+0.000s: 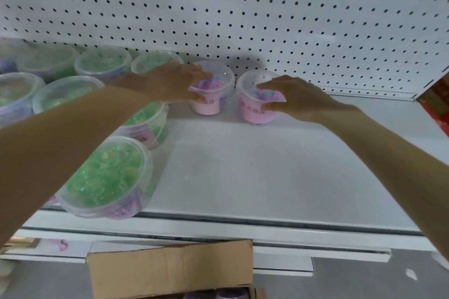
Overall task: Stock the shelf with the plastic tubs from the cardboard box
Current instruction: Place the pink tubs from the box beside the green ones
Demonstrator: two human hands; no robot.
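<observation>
Two pink plastic tubs with clear lids stand side by side at the back of the white shelf (243,165), close to the pegboard. My left hand (172,81) grips the left pink tub (211,87) by its lid rim, thumb at the front. My right hand (294,96) holds the right pink tub (257,104) the same way, fingers over the lid and thumb on the front rim. Both tubs seem to rest on the shelf. At the bottom edge lies the open cardboard box (170,272), with purple tub lids just showing inside.
Several larger clear tubs with green contents (104,175) fill the left part of the shelf, in rows from front to back. A white pegboard (243,7) backs the shelf. A red-patterned thing (437,104) sits past the shelf's right end. Grey floor lies below.
</observation>
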